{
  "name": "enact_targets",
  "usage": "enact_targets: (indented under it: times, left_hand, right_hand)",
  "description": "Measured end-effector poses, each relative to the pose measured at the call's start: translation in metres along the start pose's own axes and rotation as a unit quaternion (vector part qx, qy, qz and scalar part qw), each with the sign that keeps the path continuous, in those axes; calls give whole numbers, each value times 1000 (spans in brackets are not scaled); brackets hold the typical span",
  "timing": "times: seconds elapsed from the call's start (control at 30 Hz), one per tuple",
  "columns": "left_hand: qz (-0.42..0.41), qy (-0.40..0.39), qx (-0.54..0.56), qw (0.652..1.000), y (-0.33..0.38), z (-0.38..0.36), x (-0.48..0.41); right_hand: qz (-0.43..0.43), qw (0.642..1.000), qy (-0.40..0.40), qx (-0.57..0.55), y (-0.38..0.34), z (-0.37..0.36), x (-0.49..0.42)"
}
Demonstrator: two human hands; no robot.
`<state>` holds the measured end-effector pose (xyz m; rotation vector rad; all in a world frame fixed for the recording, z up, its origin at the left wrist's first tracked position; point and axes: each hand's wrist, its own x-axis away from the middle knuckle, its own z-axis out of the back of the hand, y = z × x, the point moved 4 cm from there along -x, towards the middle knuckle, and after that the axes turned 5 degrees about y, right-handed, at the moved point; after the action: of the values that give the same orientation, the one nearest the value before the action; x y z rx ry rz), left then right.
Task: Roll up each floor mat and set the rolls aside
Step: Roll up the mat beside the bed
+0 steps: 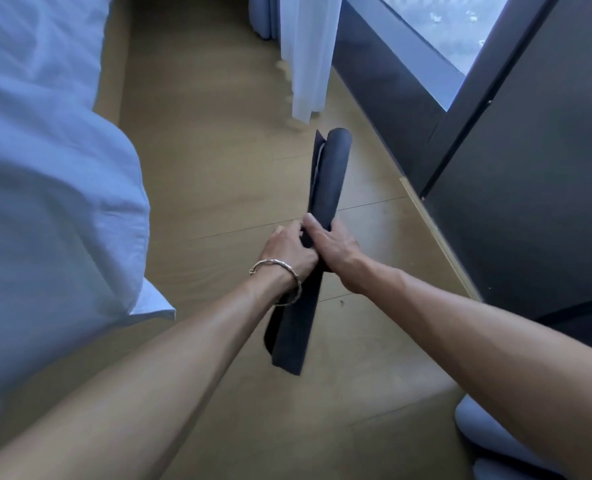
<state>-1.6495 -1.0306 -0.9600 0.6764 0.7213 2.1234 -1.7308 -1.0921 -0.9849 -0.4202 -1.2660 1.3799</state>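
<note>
Both hands, left hand [289, 251] and right hand [332, 245], grip the dark rolled mat [329, 174] mid-length above the floor [218, 188], probably keeping its loose flap from unrolling

My one camera rides on my head, wide-angled, tilted forward and down, close over my left grip [289, 252] and right grip [336, 251], floor [218, 188] beneath, bed [45, 168] at left, window [443, 29] upper right.
</note>
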Motion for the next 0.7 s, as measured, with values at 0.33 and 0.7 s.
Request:
enact_targets:
  times: [0.33,0.7]
  left_hand:
    - [104,-100,233,962,9,-30,2]
    - [40,-149,105,982,24,-99,-22]
  right_hand:
    - [-29,999,-24,-9,35,30,-17]
    - [3,974,52,222,66,83,-51]
